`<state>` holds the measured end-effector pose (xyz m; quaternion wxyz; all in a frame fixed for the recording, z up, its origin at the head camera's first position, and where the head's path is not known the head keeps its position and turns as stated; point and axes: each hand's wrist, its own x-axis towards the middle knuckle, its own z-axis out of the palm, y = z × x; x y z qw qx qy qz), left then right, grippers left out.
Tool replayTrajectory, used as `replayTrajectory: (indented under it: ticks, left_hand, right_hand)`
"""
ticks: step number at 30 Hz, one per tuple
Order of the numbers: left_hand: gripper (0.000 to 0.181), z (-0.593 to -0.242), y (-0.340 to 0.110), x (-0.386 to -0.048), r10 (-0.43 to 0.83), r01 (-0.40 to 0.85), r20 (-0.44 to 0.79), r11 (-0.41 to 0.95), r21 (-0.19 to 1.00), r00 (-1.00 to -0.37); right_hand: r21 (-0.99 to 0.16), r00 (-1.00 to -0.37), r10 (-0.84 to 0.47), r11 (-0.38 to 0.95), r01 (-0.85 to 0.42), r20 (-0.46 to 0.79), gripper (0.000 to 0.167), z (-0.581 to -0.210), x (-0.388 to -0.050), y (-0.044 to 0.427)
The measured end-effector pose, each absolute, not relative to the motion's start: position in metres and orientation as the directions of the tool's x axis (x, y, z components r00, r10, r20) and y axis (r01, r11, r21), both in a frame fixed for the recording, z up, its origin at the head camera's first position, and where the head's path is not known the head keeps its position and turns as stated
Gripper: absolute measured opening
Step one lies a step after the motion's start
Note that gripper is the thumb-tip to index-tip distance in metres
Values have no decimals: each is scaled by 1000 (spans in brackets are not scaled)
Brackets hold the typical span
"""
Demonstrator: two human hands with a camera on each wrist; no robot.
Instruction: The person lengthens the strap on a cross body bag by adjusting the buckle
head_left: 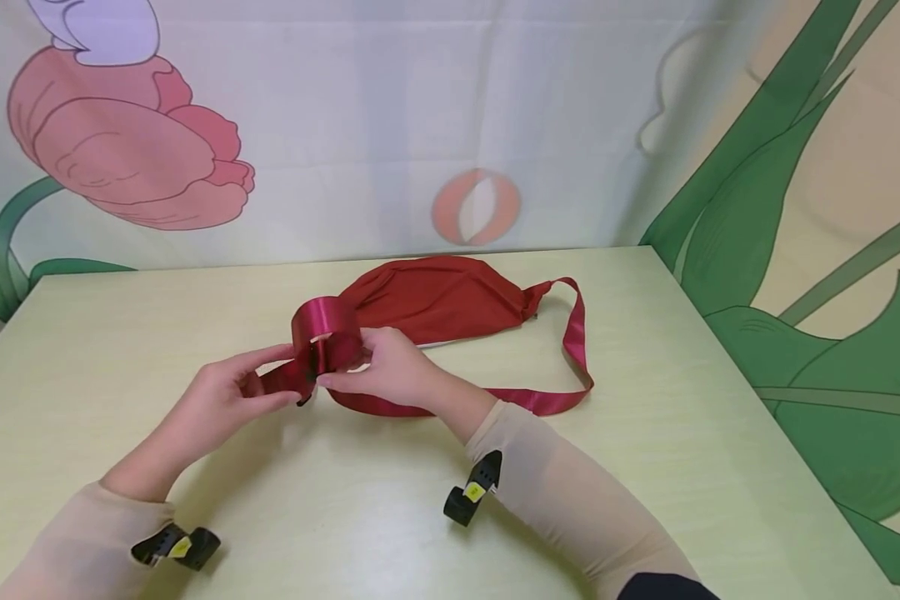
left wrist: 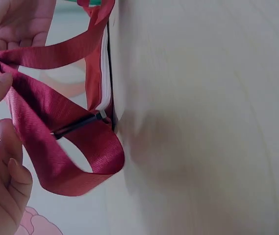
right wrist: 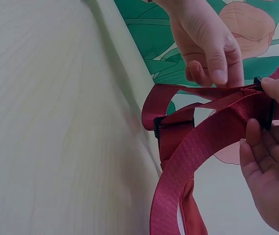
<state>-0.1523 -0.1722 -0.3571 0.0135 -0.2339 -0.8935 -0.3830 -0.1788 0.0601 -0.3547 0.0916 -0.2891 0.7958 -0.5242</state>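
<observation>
Toward the back of the tabletop (head_left: 360, 517), we see a shiny burgundy strap (head_left: 322, 317) raised in a loop before the left end of a red fabric waist bag (head_left: 438, 296) with a white zip (left wrist: 105, 73); from the bag's right end the strap curves back across the surface. A black slider (left wrist: 78, 125) crosses the strap. The left hand (head_left: 225, 400) has thumb and fingers parted with strap between them; whether they grip it, we cannot tell. The right hand (head_left: 390, 367) pinches a second slider (right wrist: 270, 117) on the strap. We see beige sleeves (head_left: 562, 475) on both forearms. The surface is pale; behind it, the white backdrop (head_left: 330, 117) shows a pink flower (head_left: 120, 150) at left, green leaves (head_left: 750, 208) at right.
</observation>
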Motion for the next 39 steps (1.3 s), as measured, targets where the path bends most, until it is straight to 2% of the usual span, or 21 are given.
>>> replayTrajectory:
  ticks: [7, 16, 23, 30, 39]
  left_hand:
    - [47, -355, -161, -150, 423, 456, 242, 530, 715, -873]
    - [43, -353, -170, -150, 386, 386, 182, 557, 735, -904]
    - [45, -353, -176, -152, 396, 387, 165, 588, 710, -904]
    - [51, -355, -166, -154, 423, 406, 168, 572, 713, -890]
    - [44, -351, -162, -154, 425, 418, 186, 560, 716, -886]
  right_hand:
    - [-872, -814, -558, 305, -382, 161, 32, -352, -176, 57]
    - [-892, -805, -573, 269, -364, 156, 29, -350, -177, 60]
    - [-896, -834, -536, 299, -329, 127, 31, -351, -178, 60]
    - [-881, -830, -543, 321, -349, 131, 29, -352, -178, 59]
    - [-872, -822, -553, 324, -366, 139, 28, -351, -178, 59]
